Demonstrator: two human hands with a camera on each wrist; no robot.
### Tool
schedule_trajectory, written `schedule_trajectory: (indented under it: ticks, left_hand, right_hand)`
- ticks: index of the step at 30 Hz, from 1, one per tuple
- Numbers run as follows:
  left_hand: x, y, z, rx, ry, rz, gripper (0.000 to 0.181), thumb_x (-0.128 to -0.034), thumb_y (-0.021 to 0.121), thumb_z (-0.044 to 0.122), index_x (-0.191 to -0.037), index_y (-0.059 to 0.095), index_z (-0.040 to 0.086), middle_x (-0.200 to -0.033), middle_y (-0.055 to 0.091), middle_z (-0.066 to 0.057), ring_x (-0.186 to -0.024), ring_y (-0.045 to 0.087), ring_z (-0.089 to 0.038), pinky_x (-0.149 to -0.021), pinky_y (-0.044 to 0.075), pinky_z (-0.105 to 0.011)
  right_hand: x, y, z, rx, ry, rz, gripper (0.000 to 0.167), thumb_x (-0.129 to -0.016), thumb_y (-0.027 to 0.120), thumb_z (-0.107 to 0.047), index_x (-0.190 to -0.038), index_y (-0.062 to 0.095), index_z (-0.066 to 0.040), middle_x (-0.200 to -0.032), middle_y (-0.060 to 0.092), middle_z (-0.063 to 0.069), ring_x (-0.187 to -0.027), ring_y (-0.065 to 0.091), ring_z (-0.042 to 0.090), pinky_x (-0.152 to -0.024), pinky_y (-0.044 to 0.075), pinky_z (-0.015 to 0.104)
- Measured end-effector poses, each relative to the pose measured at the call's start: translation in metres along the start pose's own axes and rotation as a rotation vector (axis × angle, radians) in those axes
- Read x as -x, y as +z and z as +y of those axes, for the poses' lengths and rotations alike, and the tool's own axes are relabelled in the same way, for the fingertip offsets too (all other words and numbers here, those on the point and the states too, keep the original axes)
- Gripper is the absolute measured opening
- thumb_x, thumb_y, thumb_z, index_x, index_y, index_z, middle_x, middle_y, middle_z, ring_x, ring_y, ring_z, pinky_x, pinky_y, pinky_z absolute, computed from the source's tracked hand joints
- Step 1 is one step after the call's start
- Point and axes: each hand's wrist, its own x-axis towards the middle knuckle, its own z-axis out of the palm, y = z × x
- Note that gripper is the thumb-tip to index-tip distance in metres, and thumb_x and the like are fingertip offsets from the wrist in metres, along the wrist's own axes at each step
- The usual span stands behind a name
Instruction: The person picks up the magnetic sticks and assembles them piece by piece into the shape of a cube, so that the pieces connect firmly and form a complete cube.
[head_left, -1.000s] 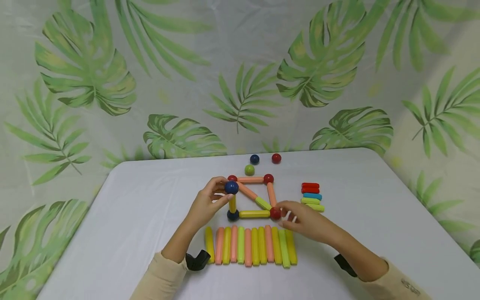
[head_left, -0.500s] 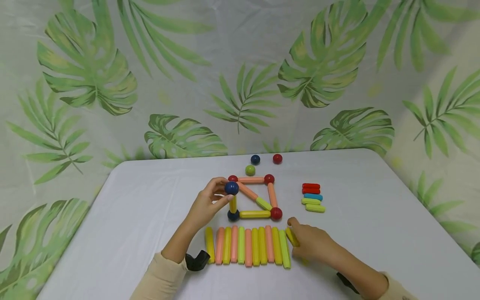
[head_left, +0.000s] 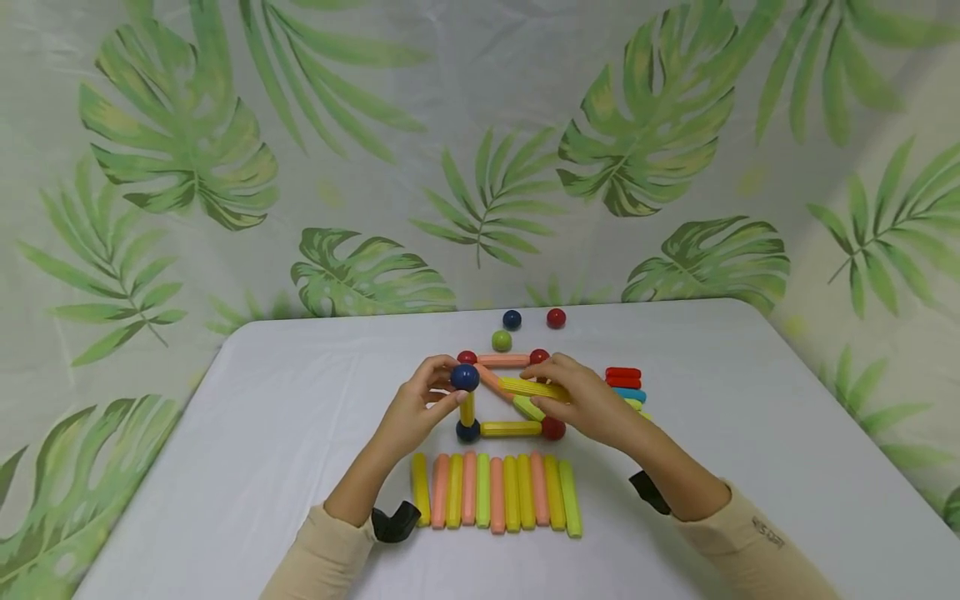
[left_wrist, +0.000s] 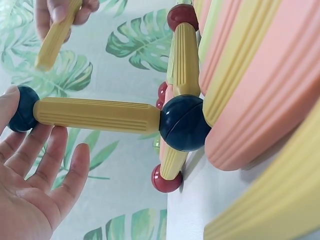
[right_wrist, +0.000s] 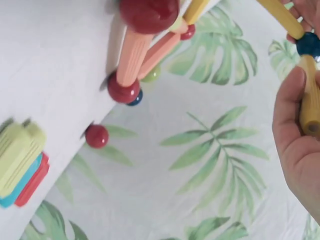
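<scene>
My left hand (head_left: 405, 410) pinches a dark blue ball (head_left: 465, 377) on top of an upright yellow magnetic stick (head_left: 467, 410). That stick rises from a second blue ball (left_wrist: 185, 123) on the table. My right hand (head_left: 596, 404) holds another yellow magnetic stick (head_left: 534, 388) between thumb and fingers, pointing left towards the upper blue ball. In the left wrist view a gap shows between them. Below the hands lies a flat frame of sticks and balls, with a yellow front stick (head_left: 512, 428), a red corner ball (head_left: 553, 429) and a pink back stick (head_left: 504, 361).
A row of several yellow, pink and green sticks (head_left: 498, 496) lies in front. Short red, blue and green sticks (head_left: 623, 377) are stacked side by side at right. Loose at the back are a green ball (head_left: 502, 340), a blue ball (head_left: 512, 320) and a red ball (head_left: 556, 318).
My right hand went from the frame's red corner ball down to the row, took its rightmost yellow stick and raised it leftward over the frame. My left hand has stayed in place.
</scene>
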Motion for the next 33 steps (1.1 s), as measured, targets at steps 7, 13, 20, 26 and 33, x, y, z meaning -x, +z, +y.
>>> schedule_trajectory:
  ticks: [7, 13, 20, 26, 33]
  left_hand:
    - [-0.001, 0.001, -0.001, -0.005, 0.016, -0.005, 0.038, -0.0865, 0.058, 0.004, -0.119, 0.042, -0.004, -0.104, 0.059, -0.016, -0.093, 0.056, -0.027, -0.080, 0.046, -0.041]
    - [-0.007, 0.002, -0.019, -0.024, 0.021, -0.017, 0.043, -0.0833, 0.064, 0.006, -0.119, 0.040, 0.001, -0.109, 0.056, -0.012, -0.096, 0.054, -0.023, -0.081, 0.045, -0.041]
    - [-0.023, 0.008, -0.027, -0.072, 0.051, -0.095, 0.040, -0.0850, 0.063, 0.027, -0.118, 0.048, 0.012, -0.115, 0.053, -0.001, -0.099, 0.052, -0.014, -0.082, 0.045, -0.033]
    - [-0.029, 0.010, -0.027, -0.085, 0.087, -0.097, 0.023, -0.0870, 0.060, 0.020, -0.108, 0.057, 0.011, -0.109, 0.056, 0.001, -0.097, 0.054, -0.018, -0.078, 0.046, -0.030]
    - [-0.029, 0.011, -0.028, -0.086, 0.098, -0.125, 0.024, -0.0895, 0.056, 0.021, -0.110, 0.054, 0.008, -0.108, 0.054, -0.002, -0.093, 0.052, -0.015, -0.077, 0.046, -0.029]
  right_hand:
    - [-0.017, 0.007, -0.003, -0.094, -0.011, 0.045, 0.024, -0.083, 0.065, -0.013, -0.107, 0.058, -0.012, -0.102, 0.054, -0.002, -0.091, 0.049, 0.015, -0.080, 0.046, 0.030]
    - [-0.020, 0.008, -0.002, -0.147, -0.034, 0.054, 0.025, -0.083, 0.065, -0.011, -0.107, 0.059, -0.011, -0.104, 0.054, -0.001, -0.093, 0.050, 0.015, -0.082, 0.045, 0.030]
    - [-0.024, 0.011, 0.003, -0.181, -0.075, 0.064, 0.026, -0.083, 0.064, -0.011, -0.108, 0.060, -0.008, -0.106, 0.054, 0.001, -0.094, 0.050, 0.018, -0.080, 0.046, 0.030]
    - [-0.029, 0.013, 0.003, -0.224, -0.077, 0.047, 0.027, -0.083, 0.063, -0.005, -0.109, 0.060, -0.003, -0.106, 0.055, 0.008, -0.096, 0.051, 0.025, -0.084, 0.044, 0.037]
    - [-0.051, -0.008, 0.049, -0.254, -0.017, 0.155, 0.028, -0.092, 0.053, -0.022, -0.114, 0.055, -0.006, -0.110, 0.055, 0.009, -0.097, 0.051, 0.020, -0.084, 0.043, 0.038]
